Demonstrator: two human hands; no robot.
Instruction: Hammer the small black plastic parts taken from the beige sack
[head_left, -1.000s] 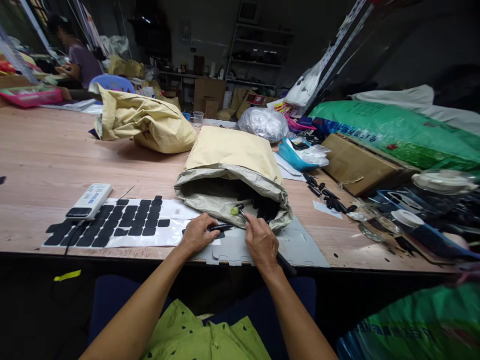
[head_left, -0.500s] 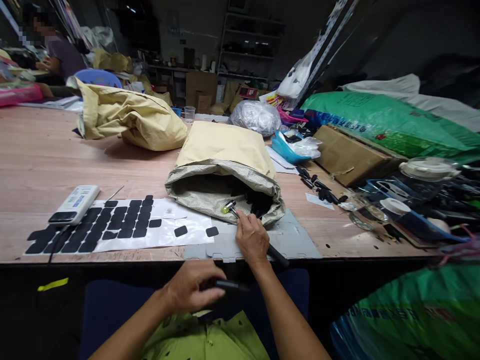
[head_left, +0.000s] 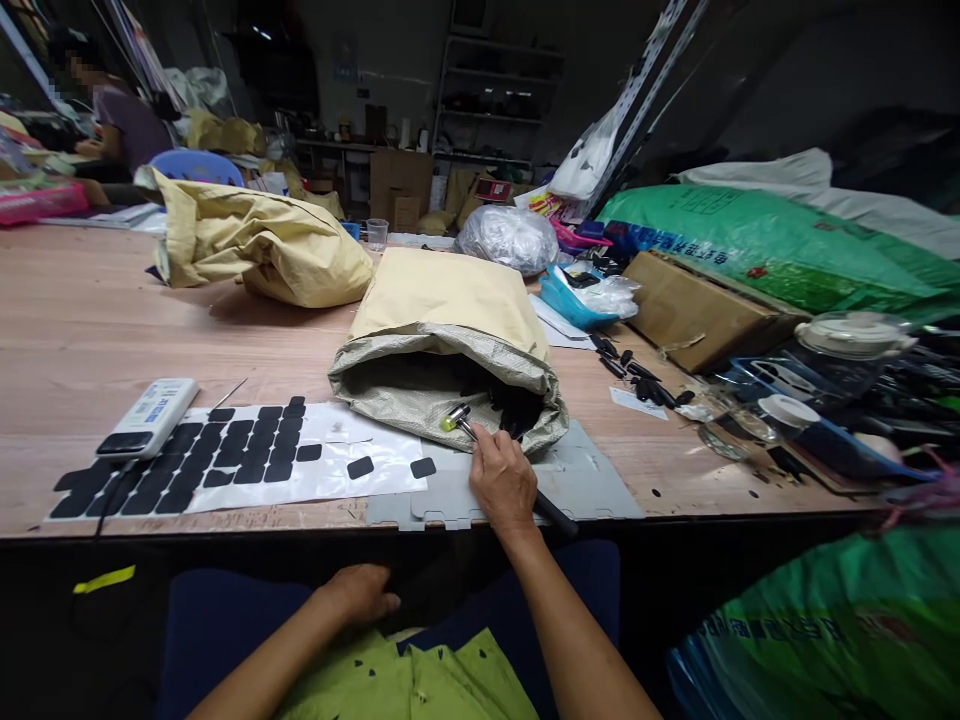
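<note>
Black-handled hammer (head_left: 456,417) in right hand (head_left: 504,478)

Room to enter the sack (head_left: 450,292) lies left of the hammer (head_left: 459,413) obstructing its near lip (head_left: 394,405).

The single camera sits on the wearer's head, facing forward and down. The shirt (head_left: 420,682) is close, lower centre; the right hand (head_left: 504,482) is within near range, at centre; the table (head_left: 82,330) crosses mid-frame; shelves (head_left: 499,114) stand well off, upper centre.
</note>
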